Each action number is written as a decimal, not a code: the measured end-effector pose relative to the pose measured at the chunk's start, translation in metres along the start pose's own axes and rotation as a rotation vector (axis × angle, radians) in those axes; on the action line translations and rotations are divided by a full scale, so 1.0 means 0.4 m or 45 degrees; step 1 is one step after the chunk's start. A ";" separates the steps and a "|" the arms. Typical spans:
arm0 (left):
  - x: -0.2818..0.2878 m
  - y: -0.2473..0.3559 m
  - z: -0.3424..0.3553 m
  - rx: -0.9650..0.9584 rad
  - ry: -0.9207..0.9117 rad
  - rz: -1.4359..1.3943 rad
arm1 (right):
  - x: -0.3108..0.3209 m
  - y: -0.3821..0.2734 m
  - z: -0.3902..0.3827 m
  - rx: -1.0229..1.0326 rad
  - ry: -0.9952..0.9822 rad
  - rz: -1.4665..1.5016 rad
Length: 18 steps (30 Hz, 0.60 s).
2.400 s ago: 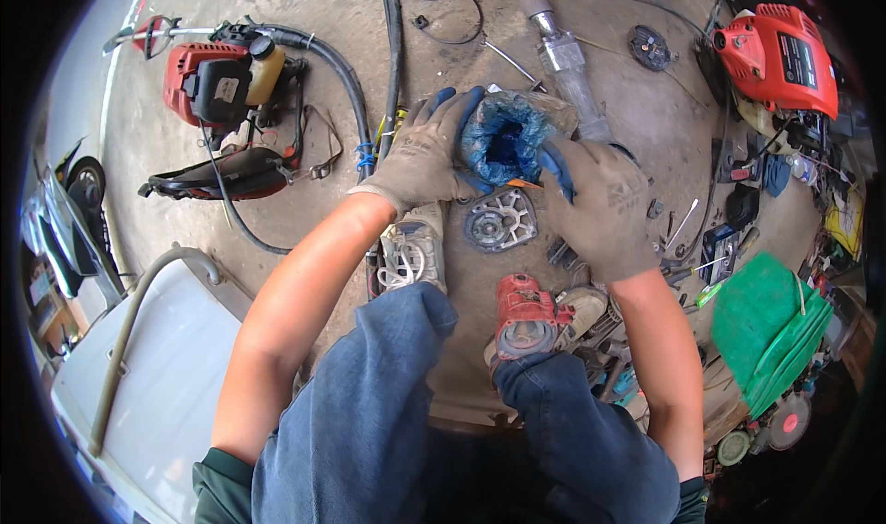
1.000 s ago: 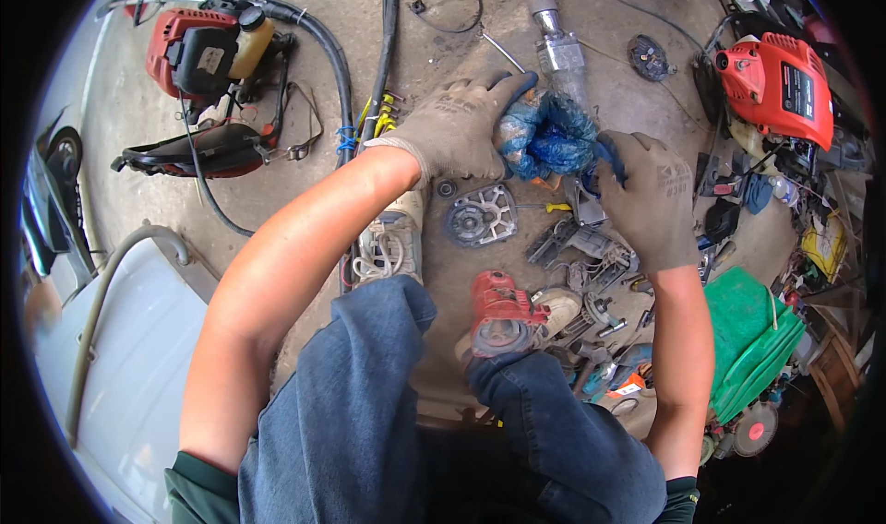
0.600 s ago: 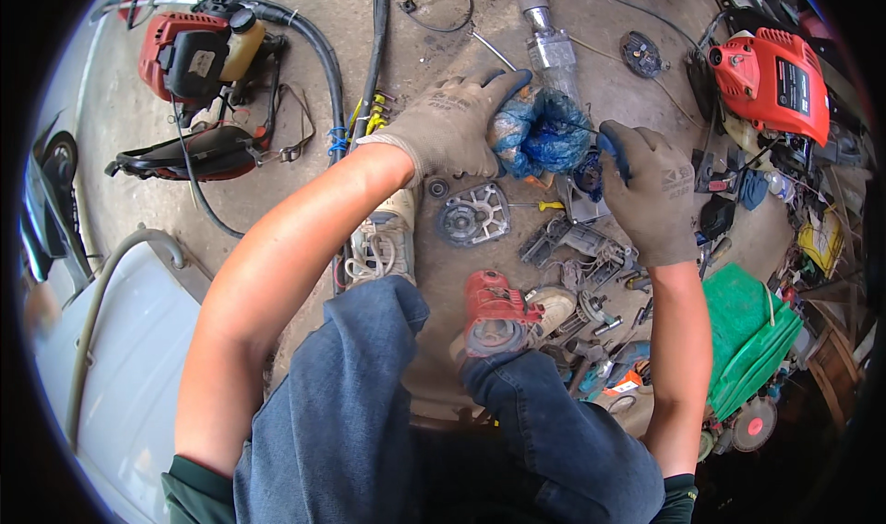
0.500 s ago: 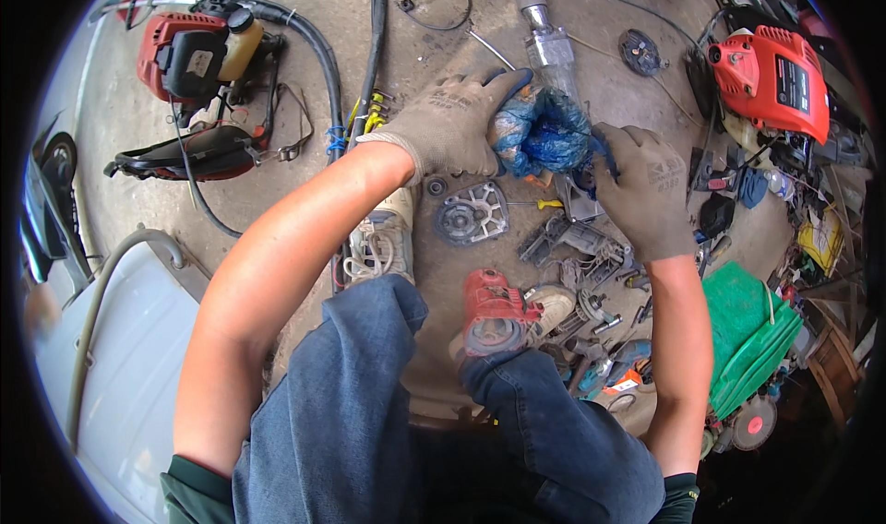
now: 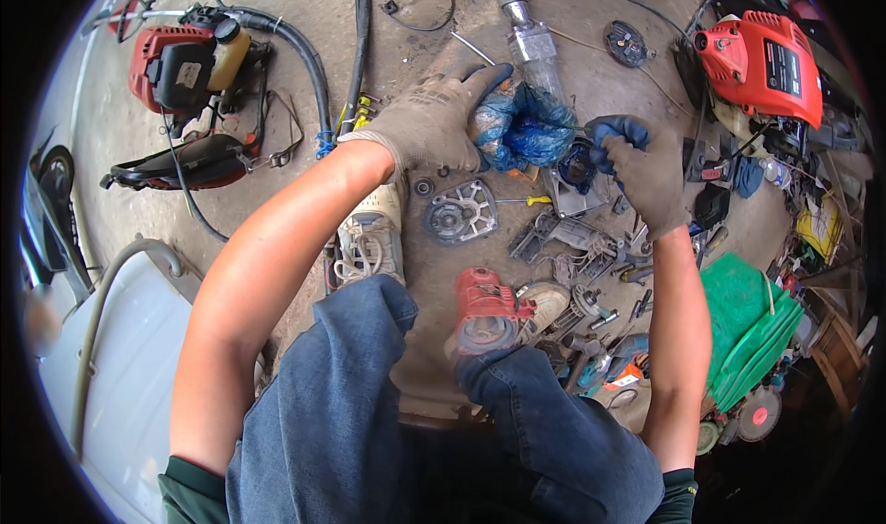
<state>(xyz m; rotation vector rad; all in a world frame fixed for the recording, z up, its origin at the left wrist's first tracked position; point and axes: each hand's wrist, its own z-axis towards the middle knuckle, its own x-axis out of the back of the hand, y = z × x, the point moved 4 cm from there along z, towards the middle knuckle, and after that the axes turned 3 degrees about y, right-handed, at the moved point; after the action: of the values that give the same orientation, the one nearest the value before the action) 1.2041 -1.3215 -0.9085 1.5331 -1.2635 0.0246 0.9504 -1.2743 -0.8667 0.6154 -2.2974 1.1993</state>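
Observation:
My left hand, in a grey work glove with dark fingertips, grips the side of a crumpled blue plastic bag. The bag's mouth is open, and dark blue grease coats its inside. To its right my right hand, gloved alike, is closed with blue-smeared fingertips. What looks like a thin rod runs from those fingers toward the bag; its other end is hidden in the fist. Just below, between bag and right hand, a metal housing on the floor holds a round part covered in blue grease.
A metal cover and a yellow-handled screwdriver lie nearer. A red tool housing sits by my right shoe. Loose machine parts spread rightward. Red engines stand left and right; a grinder-like tool lies beyond.
My right hand has drawn away from the bag's edge, and the greased part beneath now shows more fully. The left hand still holds the bag. The whole view has shifted slightly.

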 end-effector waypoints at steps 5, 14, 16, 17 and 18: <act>-0.003 0.006 0.004 0.018 -0.017 0.043 | -0.018 -0.042 -0.064 0.235 0.005 -0.197; -0.004 0.004 0.009 -0.035 0.007 0.041 | 0.035 -0.106 -0.119 0.720 0.173 -0.568; -0.006 0.005 0.011 -0.036 0.008 0.047 | 0.036 -0.113 -0.120 0.811 0.179 -0.630; -0.011 0.002 0.011 -0.057 0.037 0.067 | 0.027 -0.119 -0.114 0.876 0.164 -0.697; -0.014 0.001 0.010 -0.077 0.067 0.087 | 0.020 -0.122 -0.107 0.940 0.149 -0.764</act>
<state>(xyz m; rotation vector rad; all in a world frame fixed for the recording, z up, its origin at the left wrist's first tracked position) 1.1991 -1.3206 -0.9131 1.4287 -1.2639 0.0701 0.9812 -1.2650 -0.8097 1.3262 -1.3513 1.6697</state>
